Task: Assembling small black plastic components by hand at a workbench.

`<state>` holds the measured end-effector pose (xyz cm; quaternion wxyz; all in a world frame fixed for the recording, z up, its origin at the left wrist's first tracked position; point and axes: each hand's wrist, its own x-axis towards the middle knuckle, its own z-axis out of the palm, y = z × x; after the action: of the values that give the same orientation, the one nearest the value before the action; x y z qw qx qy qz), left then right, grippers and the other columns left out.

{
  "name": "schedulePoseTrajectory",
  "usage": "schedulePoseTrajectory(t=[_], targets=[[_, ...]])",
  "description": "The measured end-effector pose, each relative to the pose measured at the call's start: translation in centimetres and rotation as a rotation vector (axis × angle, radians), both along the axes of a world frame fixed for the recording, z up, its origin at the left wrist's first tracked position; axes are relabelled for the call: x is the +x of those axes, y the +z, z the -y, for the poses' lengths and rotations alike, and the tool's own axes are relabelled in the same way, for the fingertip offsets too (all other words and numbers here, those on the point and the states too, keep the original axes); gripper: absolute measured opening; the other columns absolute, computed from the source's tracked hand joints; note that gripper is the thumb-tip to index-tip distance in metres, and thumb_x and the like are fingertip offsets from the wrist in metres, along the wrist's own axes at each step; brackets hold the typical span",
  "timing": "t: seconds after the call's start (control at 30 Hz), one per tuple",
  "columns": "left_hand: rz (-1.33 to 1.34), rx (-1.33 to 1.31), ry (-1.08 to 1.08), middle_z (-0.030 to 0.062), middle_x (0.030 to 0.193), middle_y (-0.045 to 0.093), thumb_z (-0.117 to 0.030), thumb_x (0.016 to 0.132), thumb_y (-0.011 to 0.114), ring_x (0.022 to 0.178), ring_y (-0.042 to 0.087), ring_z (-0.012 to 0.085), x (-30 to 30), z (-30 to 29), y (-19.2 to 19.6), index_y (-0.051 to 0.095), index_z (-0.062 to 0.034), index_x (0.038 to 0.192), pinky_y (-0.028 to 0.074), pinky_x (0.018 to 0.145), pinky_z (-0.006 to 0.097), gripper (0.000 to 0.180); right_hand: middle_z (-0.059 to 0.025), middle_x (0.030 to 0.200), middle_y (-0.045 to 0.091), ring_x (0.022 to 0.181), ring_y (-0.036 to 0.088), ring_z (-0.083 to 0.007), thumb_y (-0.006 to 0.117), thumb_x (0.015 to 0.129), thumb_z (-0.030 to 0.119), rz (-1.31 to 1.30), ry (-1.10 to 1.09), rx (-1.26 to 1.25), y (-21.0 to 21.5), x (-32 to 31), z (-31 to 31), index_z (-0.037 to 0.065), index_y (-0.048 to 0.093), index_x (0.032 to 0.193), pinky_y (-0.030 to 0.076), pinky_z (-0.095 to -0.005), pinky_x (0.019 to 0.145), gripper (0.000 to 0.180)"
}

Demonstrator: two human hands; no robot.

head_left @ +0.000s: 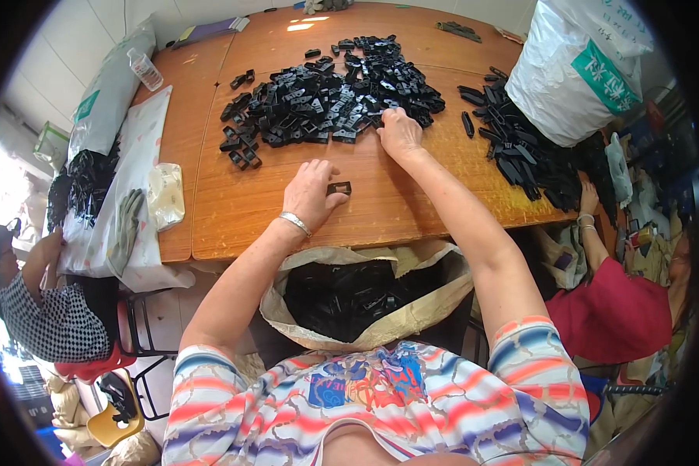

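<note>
Presently, one small black plastic piece (339, 188) pinched at the fingertips of the left hand (312, 194) on the near counter (233, 210); right hand (400, 133), grip unclear, touching the far uncounted black heap (334, 89); one open sack (369, 299) below holds indistinct dark parts.

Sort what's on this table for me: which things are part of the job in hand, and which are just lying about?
In the job:
- left hand holding a small black plastic part
- right hand on the pile of black plastic parts
- open sack of black parts below the table edge

Lying about:
- clear plastic bottle
- grey glove
- white sack
- long black strips
</note>
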<state>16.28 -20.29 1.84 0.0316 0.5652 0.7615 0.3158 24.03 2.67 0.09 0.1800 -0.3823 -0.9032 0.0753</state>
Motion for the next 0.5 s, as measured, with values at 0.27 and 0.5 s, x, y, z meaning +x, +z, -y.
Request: schedulePoseTrajectory(t=[0.27, 0.5], targets=[[0.012, -0.063, 0.044, 0.0108, 0.095, 0.06, -0.024, 0.071, 0.077, 0.095, 0.057, 0.031, -1.8, 0.2, -1.9, 0.067, -0.0072, 0.088, 0.049, 0.082, 0.04, 0.025, -0.0173, 0.095, 0.067, 0.092, 0.065, -0.0335, 0.072, 0.077, 0.017, -0.042, 0.16, -0.124, 1.4, 2.0, 1.5, 0.002, 0.063, 0.093, 0.053, -0.042, 0.08, 0.023], [0.04, -0.072, 0.055, 0.0086, 0.093, 0.061, -0.024, 0.07, 0.079, 0.093, 0.058, 0.0292, -1.8, -0.2, -1.9, 0.068, -0.0059, 0.091, 0.049, 0.08, 0.038, 0.029, -0.0136, 0.088, 0.061, 0.078, 0.063, -0.029, 0.07, 0.076, 0.005, -0.306, 0.61, -0.155, 1.2, 4.1, 9.1, 0.002, 0.064, 0.096, 0.052, -0.0379, 0.069, 0.021]])
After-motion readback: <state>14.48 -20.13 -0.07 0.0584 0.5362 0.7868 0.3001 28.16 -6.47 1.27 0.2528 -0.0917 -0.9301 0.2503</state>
